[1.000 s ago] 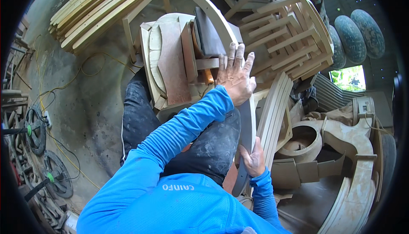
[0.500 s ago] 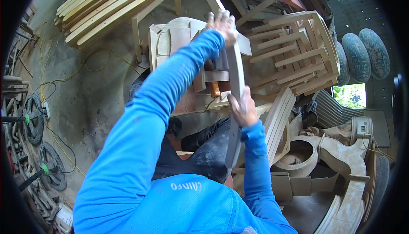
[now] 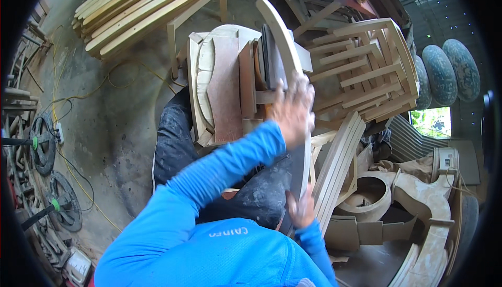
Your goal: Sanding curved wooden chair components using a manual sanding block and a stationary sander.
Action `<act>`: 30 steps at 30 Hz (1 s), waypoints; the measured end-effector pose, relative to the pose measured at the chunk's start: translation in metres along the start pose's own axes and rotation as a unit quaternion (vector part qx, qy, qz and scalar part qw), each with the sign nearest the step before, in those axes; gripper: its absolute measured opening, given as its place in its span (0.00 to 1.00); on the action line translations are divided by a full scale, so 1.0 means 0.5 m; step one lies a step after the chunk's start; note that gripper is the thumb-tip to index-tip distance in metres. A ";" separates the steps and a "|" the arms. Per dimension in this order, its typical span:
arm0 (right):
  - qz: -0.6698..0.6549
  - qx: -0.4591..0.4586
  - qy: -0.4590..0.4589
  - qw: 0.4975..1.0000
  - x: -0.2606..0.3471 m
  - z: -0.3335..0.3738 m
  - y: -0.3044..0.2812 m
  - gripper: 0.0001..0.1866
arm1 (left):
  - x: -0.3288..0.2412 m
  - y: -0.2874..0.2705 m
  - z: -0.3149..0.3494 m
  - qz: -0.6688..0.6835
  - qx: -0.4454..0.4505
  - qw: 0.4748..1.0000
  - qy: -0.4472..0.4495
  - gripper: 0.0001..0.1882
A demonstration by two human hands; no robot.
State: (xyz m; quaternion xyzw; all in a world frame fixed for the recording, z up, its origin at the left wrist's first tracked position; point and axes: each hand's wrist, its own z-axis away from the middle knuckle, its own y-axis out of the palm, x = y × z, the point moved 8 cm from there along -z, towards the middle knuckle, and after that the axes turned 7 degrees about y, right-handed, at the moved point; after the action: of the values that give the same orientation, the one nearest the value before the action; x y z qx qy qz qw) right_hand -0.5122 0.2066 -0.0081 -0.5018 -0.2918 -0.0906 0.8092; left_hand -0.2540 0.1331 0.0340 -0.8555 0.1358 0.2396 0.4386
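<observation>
A long, curved piece of wood runs lengthwise before me, its far end bending to the left. Over its middle lies my left hand, fingers across the top and pressing on the wood. Lower down, near my right thigh, my right hand grips the piece close to its near end. Left of the wood, by its far half, stands a dark upright belt or pad on a wooden-framed machine. Part of an orange handle there is hidden by my left hand.
Pale slats lie stacked on a stand at the far left. Slatted wooden frames are piled to the right, with long boards below them. A yellow cord trails across the floor. Large curved machine parts stand at lower right.
The curved wood has slid toward me. My left hand has come down from its far part to the middle, and my right hand has moved nearer my body; both stay on the wood.
</observation>
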 end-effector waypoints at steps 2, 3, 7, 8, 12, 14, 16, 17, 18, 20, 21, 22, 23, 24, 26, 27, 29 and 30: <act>0.014 -0.021 -0.010 1.000 0.006 0.061 -0.001 0.22 | -0.040 -0.024 0.034 0.033 -0.005 0.999 -0.009 0.38; -0.007 -0.010 0.036 0.999 -0.009 0.069 0.002 0.22 | -0.041 -0.026 0.039 0.046 -0.008 0.999 -0.015 0.38; 0.036 -0.002 -0.013 0.999 0.087 -0.030 0.006 0.20 | 0.058 -0.028 -0.016 -0.003 -0.023 0.999 -0.029 0.38; 0.049 -0.009 -0.043 0.998 0.128 -0.071 0.008 0.19 | 0.097 -0.014 -0.045 -0.010 -0.010 0.999 -0.035 0.38; 0.038 -0.006 -0.118 0.992 0.222 -0.252 0.001 0.17 | 0.251 0.013 -0.208 -0.049 0.062 0.994 -0.077 0.38; 0.129 -0.043 -0.282 0.950 0.302 -0.325 0.012 0.17 | 0.343 0.015 -0.284 -0.053 0.107 0.987 -0.108 0.38; 0.098 -0.043 -0.205 0.973 0.346 -0.409 0.021 0.20 | 0.424 0.012 -0.332 -0.042 0.123 0.982 -0.140 0.38; 0.104 -0.031 -0.184 0.977 0.361 -0.438 0.027 0.22 | 0.452 0.005 -0.348 -0.042 0.134 0.978 -0.156 0.38; 0.107 -0.031 -0.180 0.977 0.377 -0.451 0.023 0.22 | 0.459 0.006 -0.360 -0.035 0.147 0.974 -0.168 0.38; 0.104 -0.031 -0.177 0.978 0.386 -0.442 0.022 0.22 | 0.458 -0.001 -0.364 -0.046 0.142 0.974 -0.169 0.37; 0.084 -0.015 -0.157 0.984 0.379 -0.433 0.025 0.22 | 0.453 -0.004 -0.362 -0.057 0.139 0.975 -0.166 0.37; 0.064 0.000 -0.136 0.989 0.370 -0.421 0.029 0.22 | 0.441 -0.001 -0.350 -0.062 0.121 0.979 -0.154 0.37; 0.075 -0.030 -0.208 0.975 0.324 -0.418 0.030 0.22 | 0.414 0.005 -0.334 -0.064 0.101 0.983 -0.139 0.38; 0.149 -0.039 -0.271 0.950 0.275 -0.397 0.030 0.22 | 0.379 0.015 -0.311 -0.052 0.094 0.987 -0.123 0.38; 0.141 -0.040 -0.246 0.958 0.204 -0.323 0.027 0.22 | 0.301 0.031 -0.235 -0.066 0.077 0.990 -0.097 0.41; 0.062 -0.034 -0.151 0.986 0.163 -0.276 0.008 0.22 | 0.248 0.036 -0.193 -0.072 0.078 0.992 -0.075 0.42; 0.046 -0.045 -0.116 0.991 0.083 -0.166 -0.016 0.22 | 0.128 0.030 -0.107 -0.063 0.044 0.996 -0.040 0.41; 0.050 -0.066 -0.109 0.991 0.040 -0.111 -0.027 0.22 | 0.070 0.028 -0.062 -0.046 0.036 0.998 -0.016 0.40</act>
State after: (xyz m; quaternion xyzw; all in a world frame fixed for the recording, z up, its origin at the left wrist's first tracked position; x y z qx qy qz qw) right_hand -0.4805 0.1549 -0.0046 -0.5745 -0.3466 -0.0139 0.7414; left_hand -0.2213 0.0989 0.0215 -0.8407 0.0981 0.2276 0.4814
